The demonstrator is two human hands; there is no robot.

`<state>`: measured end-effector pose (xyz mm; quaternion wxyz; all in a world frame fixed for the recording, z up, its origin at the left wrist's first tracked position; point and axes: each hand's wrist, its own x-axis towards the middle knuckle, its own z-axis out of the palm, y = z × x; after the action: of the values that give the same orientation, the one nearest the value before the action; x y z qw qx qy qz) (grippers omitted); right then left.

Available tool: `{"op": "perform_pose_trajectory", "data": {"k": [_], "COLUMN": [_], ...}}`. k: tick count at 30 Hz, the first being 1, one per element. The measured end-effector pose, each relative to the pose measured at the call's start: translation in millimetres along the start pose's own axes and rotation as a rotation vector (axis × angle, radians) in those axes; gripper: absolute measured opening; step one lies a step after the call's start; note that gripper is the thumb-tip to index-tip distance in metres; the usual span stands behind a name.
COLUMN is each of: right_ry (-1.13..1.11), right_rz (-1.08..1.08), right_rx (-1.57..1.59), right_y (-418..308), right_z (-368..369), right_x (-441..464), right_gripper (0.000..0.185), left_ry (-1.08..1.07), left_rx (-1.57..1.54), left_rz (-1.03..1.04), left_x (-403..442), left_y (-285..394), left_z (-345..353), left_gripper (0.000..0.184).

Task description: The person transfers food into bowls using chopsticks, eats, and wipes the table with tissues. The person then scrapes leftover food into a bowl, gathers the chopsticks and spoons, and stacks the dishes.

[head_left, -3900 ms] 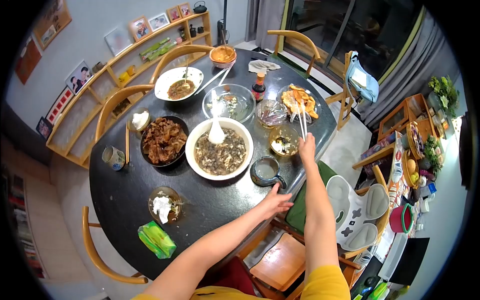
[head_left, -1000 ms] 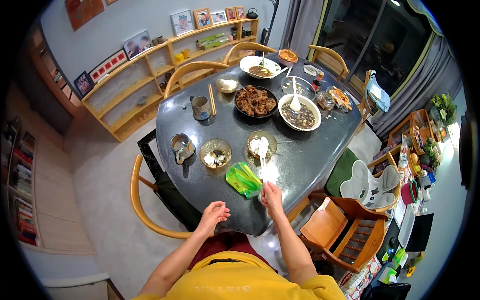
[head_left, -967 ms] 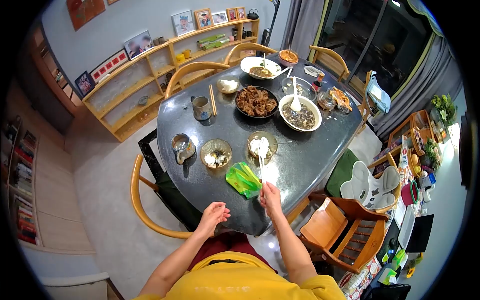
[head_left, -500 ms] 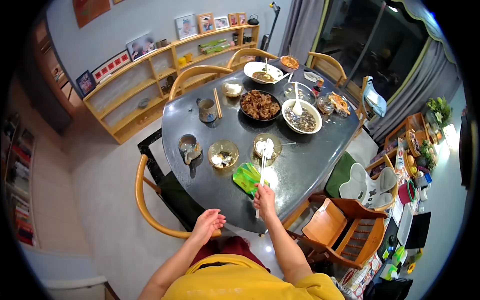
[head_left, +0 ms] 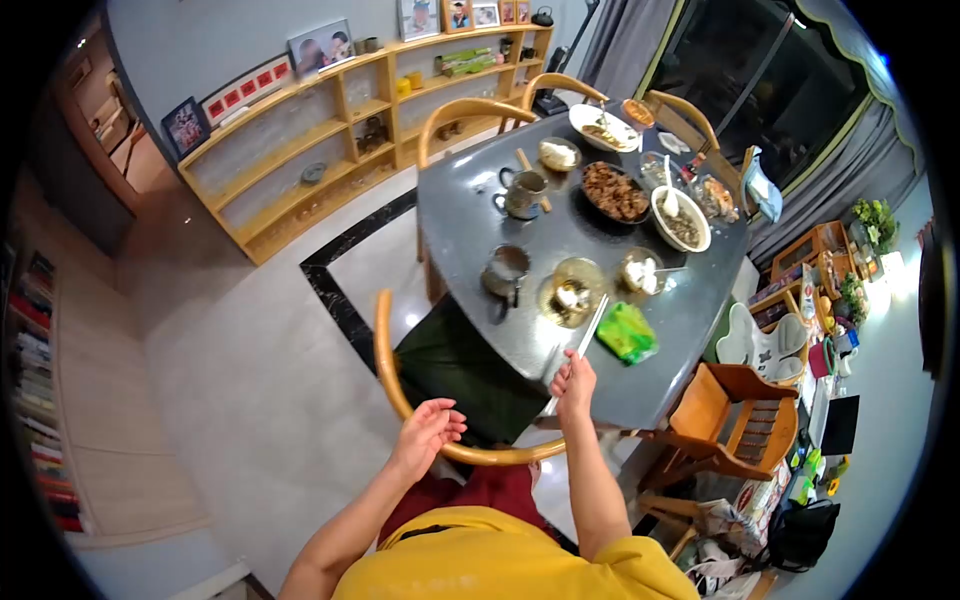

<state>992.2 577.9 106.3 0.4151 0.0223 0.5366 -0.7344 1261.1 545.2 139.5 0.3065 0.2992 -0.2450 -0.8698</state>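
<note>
My right hand (head_left: 574, 388) is closed round a pair of pale chopsticks (head_left: 594, 330), which slant up over the near edge of the dark table (head_left: 480, 238). Their tips lie between a glass bowl (head_left: 558, 315) with white leftovers and a bright green packet (head_left: 627, 333). Palm turned inward, my left hand (head_left: 427, 436) hangs beside a wooden chair's curved back (head_left: 386, 365), its fingers loosely bent and holding nothing. Another small bowl (head_left: 628, 283) with white food and a spoon stands beyond the packet. A dark mug (head_left: 507, 268) sits left of the glass bowl.
Farther back stand a second mug (head_left: 524, 195), a black dish of brown meat (head_left: 614, 192), and a white soup bowl (head_left: 706, 240) with a ladle. Wooden chairs surround the table, including a high-backed wooden seat (head_left: 720, 400) at right. A low shelf (head_left: 300, 165) lines the wall.
My view has shifted left, so the table and dishes appear farther right. The chopsticks, still in my right hand, now slant more and point left of the green packet. My left hand stays empty.
</note>
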Motion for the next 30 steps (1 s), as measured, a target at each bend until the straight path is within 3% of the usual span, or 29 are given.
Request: {"op": "perform_pose_trajectory", "data": {"k": [7, 13, 21, 25, 30], "right_ry": [0.002, -0.015, 0.113, 0.063, -0.022], "right_rz": [-0.042, -0.078, -0.039, -0.018, 0.027], "right_rx": [0.110, 0.112, 0.041, -0.044, -0.082], "right_y": [33, 41, 15, -9, -22], "right_z": [68, 83, 5, -23, -58], "right_x": [4, -6, -5, 7, 62], "right_gripper": [0.017, 0.020, 0.027, 0.027, 0.015], "left_ry": [0.053, 0.036, -0.158, -0.183, -0.106], "left_rx": [0.029, 0.058, 0.189, 0.276, 0.395], "left_rz": [0.110, 0.035, -0.120, -0.189, -0.096], "left_x": [-30, -20, 37, 67, 123], "left_y": [65, 69, 15, -28, -97], "left_z": [-45, -45, 2, 40, 101], "left_gripper": [0.022, 0.022, 0.023, 0.025, 0.025]}}
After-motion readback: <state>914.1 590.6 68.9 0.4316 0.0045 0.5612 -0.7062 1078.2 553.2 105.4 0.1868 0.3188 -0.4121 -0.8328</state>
